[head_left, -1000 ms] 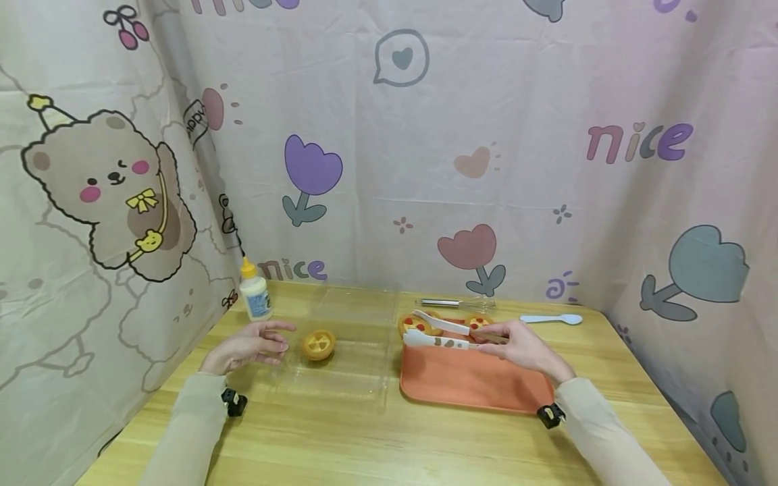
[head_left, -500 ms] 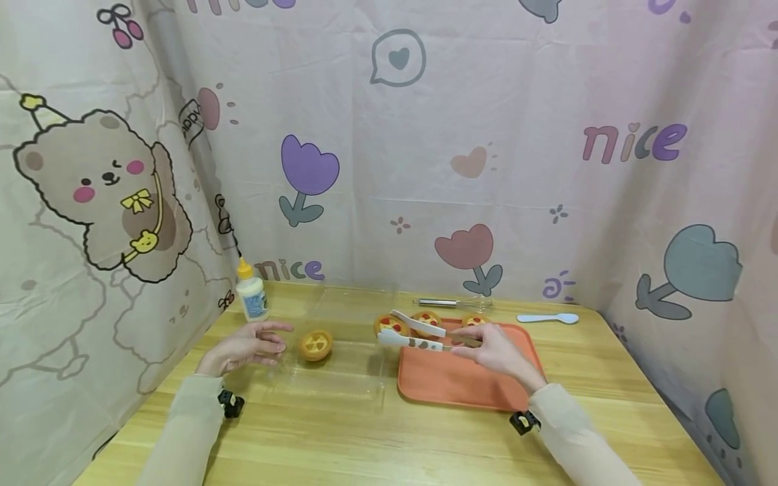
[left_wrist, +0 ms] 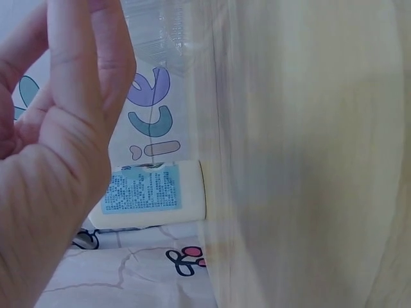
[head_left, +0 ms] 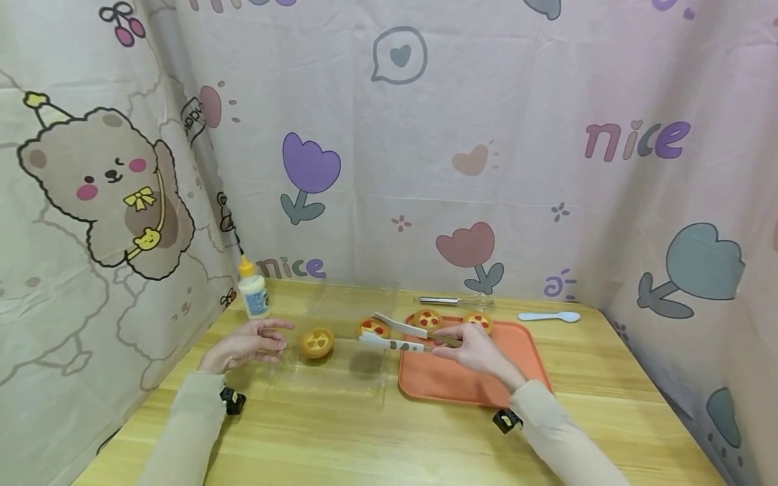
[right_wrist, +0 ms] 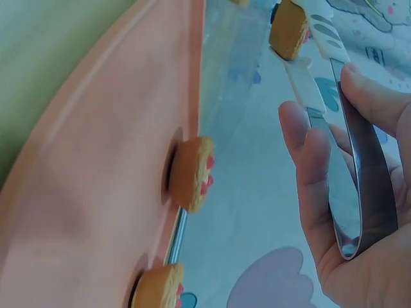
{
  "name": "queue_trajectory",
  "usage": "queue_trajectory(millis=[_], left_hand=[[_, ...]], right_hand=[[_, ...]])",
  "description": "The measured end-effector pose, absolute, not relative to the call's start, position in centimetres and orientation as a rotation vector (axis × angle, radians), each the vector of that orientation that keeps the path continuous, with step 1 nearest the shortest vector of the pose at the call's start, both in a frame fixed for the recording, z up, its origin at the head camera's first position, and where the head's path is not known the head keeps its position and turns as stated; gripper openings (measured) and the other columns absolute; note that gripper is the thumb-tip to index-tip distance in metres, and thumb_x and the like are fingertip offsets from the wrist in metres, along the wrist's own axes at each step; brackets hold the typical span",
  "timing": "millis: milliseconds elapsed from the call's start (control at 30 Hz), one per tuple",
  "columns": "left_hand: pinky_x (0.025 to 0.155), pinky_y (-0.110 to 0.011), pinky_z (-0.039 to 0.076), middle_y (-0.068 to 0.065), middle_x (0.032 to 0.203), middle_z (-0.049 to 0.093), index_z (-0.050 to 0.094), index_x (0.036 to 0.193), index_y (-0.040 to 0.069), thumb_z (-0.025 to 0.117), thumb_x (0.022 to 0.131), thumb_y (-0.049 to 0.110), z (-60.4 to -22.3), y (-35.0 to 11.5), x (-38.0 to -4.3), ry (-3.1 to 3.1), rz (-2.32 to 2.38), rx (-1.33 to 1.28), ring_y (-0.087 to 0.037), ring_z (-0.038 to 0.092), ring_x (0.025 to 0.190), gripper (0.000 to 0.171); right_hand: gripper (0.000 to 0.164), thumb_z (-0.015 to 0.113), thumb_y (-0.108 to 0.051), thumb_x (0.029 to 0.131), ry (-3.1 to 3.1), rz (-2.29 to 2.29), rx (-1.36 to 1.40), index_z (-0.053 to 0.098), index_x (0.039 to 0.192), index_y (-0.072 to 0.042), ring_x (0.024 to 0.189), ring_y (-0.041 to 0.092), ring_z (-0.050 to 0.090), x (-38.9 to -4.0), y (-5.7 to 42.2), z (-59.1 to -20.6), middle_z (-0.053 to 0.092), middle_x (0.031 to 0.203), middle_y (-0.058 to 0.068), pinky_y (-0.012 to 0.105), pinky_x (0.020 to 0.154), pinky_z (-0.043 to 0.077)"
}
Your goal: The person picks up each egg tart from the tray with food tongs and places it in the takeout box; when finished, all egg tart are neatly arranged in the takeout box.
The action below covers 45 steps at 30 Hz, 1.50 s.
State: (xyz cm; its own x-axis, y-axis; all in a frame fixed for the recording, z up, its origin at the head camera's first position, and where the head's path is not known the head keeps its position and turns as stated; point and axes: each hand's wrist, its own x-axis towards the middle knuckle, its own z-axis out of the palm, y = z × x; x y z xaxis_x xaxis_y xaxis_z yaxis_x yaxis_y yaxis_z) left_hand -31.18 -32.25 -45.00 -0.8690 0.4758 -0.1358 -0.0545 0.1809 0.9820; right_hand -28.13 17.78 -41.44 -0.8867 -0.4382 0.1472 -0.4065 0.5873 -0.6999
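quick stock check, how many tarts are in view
4: one tart in the clear container, a second in the tongs, a third and fourth on the orange tray.

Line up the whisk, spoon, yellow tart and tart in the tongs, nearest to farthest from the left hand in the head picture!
From the left hand:
1. Yellow tart, just to its right
2. Held tart, between the tongs, farther right
3. Whisk, right again, toward the back
4. Spoon, farthest right

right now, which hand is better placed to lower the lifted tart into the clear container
Likely the right hand: its tongs hold the tart over the clear container; the left hand holds nothing.
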Motion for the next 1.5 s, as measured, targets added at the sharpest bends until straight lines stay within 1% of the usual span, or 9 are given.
queue_trajectory(millis=[100, 300, 600, 733, 900, 1000, 1133, 1233, 1500], left_hand=[[0.087, -0.045, 0.06, -0.02, 0.113, 0.059, 0.027, 0.147, -0.008, 0.06, 0.093, 0.0, -45.1, -32.2, -31.3, 2.046, 1.73, 0.402, -0.029, 0.066, 0.097, 0.064], [0.087, -0.046, 0.06, -0.018, 0.111, 0.06, 0.025, 0.147, -0.008, 0.061, 0.092, -0.001, -45.3, -32.2, -31.4, 2.035, 1.73, 0.404, -0.029, 0.067, 0.095, 0.066], [0.088, -0.048, 0.059, -0.017, 0.11, 0.061, 0.027, 0.147, -0.008, 0.06, 0.092, -0.001, -45.4, -32.5, -31.4, 2.048, 1.726, 0.412, -0.028, 0.067, 0.094, 0.064], [0.087, -0.046, 0.06, -0.018, 0.111, 0.06, 0.027, 0.147, -0.008, 0.061, 0.092, -0.001, -45.2, -32.5, -31.4, 2.037, 1.736, 0.408, -0.028, 0.067, 0.094, 0.066], [0.086, -0.044, 0.06, -0.017, 0.11, 0.06, 0.026, 0.147, -0.008, 0.062, 0.091, -0.001, -45.0, -32.6, -31.5, 2.028, 1.737, 0.408, -0.026, 0.067, 0.093, 0.067], [0.086, -0.045, 0.06, -0.017, 0.111, 0.06, 0.025, 0.147, -0.008, 0.061, 0.092, -0.001, -44.8, -32.7, -31.7, 2.029, 1.729, 0.416, -0.026, 0.067, 0.093, 0.067], [0.087, -0.045, 0.06, -0.014, 0.109, 0.06, 0.025, 0.148, -0.008, 0.06, 0.092, -0.002, -44.6, -32.6, -31.9, 2.033, 1.727, 0.409, -0.026, 0.067, 0.094, 0.066], [0.087, -0.045, 0.06, -0.01, 0.106, 0.06, 0.026, 0.147, -0.008, 0.06, 0.092, -0.002, -44.6, -32.6, -32.0, 2.032, 1.73, 0.404, -0.025, 0.066, 0.093, 0.065], [0.087, -0.044, 0.06, -0.006, 0.104, 0.06, 0.025, 0.148, -0.008, 0.061, 0.092, -0.001, -44.9, -32.5, -31.9, 2.017, 1.725, 0.406, -0.024, 0.067, 0.093, 0.066]], right_hand=[[0.042, 0.073, -0.038, 0.087, 2.775, -1.18, -0.747, 0.07, 0.121, -0.014, 0.059, 0.003, 0.05, -28.1, 17.2, -41.7, 0.073, 0.113, 0.007, 0.021, 0.061, 0.047], [0.039, 0.076, -0.036, 0.085, 2.81, -1.11, -0.834, 0.072, 0.118, -0.014, 0.047, 0.005, 0.034, -28.4, 15.9, -42.0, 0.075, 0.097, 0.001, 0.019, 0.046, 0.035], [0.039, 0.072, -0.036, 0.089, 2.746, -1.053, -0.905, 0.07, 0.123, -0.016, 0.093, 0.008, 0.069, -28.5, 14.1, -42.2, 0.072, 0.117, 0.004, 0.026, 0.079, 0.059], [0.037, 0.073, -0.034, 0.088, 2.777, -0.987, -0.961, 0.071, 0.12, -0.016, 0.073, 0.007, 0.065, -28.6, 13.5, -42.1, 0.074, 0.111, 0.004, 0.023, 0.061, 0.053], [0.036, 0.074, -0.033, 0.087, 2.771, -0.995, -0.948, 0.072, 0.119, -0.015, 0.08, 0.009, 0.07, -28.6, 12.9, -41.9, 0.075, 0.11, 0.005, 0.024, 0.071, 0.058], [0.037, 0.074, -0.032, 0.088, 2.746, -1.013, -0.936, 0.071, 0.12, -0.014, 0.065, 0.007, 0.063, -28.7, 12.7, -41.7, 0.074, 0.112, 0.006, 0.024, 0.063, 0.054], [0.038, 0.071, -0.031, 0.09, 2.743, -0.981, -0.946, 0.07, 0.122, -0.012, 0.066, 0.005, 0.062, -28.8, 12.5, -41.5, 0.073, 0.114, 0.006, 0.02, 0.062, 0.052], [0.038, 0.07, -0.032, 0.091, 2.75, -0.951, -0.953, 0.07, 0.122, -0.011, 0.091, 0.01, 0.07, -28.8, 12.3, -41.4, 0.072, 0.115, 0.006, 0.023, 0.078, 0.058], [0.037, 0.072, -0.035, 0.088, 2.784, -0.871, -0.95, 0.071, 0.121, -0.016, 0.083, 0.002, 0.068, -29.1, 11.4, -41.5, 0.075, 0.107, 0.0, 0.022, 0.074, 0.057]])
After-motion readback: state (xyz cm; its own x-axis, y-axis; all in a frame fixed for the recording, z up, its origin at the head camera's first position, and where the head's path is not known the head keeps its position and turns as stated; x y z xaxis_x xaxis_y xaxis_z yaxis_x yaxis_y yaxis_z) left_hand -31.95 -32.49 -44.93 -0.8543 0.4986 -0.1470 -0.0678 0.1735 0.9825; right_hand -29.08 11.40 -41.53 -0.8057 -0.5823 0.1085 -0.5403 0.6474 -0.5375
